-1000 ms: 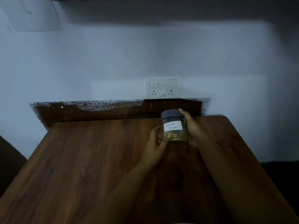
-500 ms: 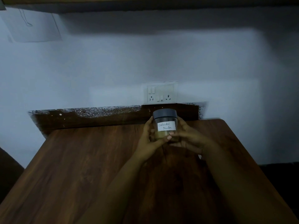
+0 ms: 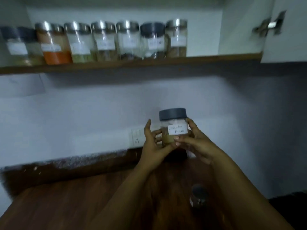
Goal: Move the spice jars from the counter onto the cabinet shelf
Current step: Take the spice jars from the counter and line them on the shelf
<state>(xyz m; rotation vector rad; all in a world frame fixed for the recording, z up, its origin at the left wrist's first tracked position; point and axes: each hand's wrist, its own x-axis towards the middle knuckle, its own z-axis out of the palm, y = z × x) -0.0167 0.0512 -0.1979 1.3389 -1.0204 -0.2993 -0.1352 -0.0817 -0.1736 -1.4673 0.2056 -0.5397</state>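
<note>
Eight or so labelled jars [image 3: 99,42] stand in a row along the cabinet shelf [image 3: 132,63], high and far in the view; they run from its left end to past the middle, and the right stretch of the board is bare. One of them, left of centre, holds orange powder [image 3: 56,56]; most have shiny metal lids, a few have dark ones. The row is blurred, so the labels cannot be read. Below the shelf, on the pale wall, a white switch and socket plate [image 3: 136,137] sits just left of the hands. The left hand [image 3: 153,146] curls its fingers round the lower left side of a spice jar [image 3: 173,128], and the right hand [image 3: 193,141] grips its right side with the thumb across the front. This jar is upright, raised above the wooden counter [image 3: 66,205], well below the shelf. It has a dark grey lid and a white handwritten label. Near the right forearm, another small dark-lidded jar [image 3: 198,197] stands on the counter.
</note>
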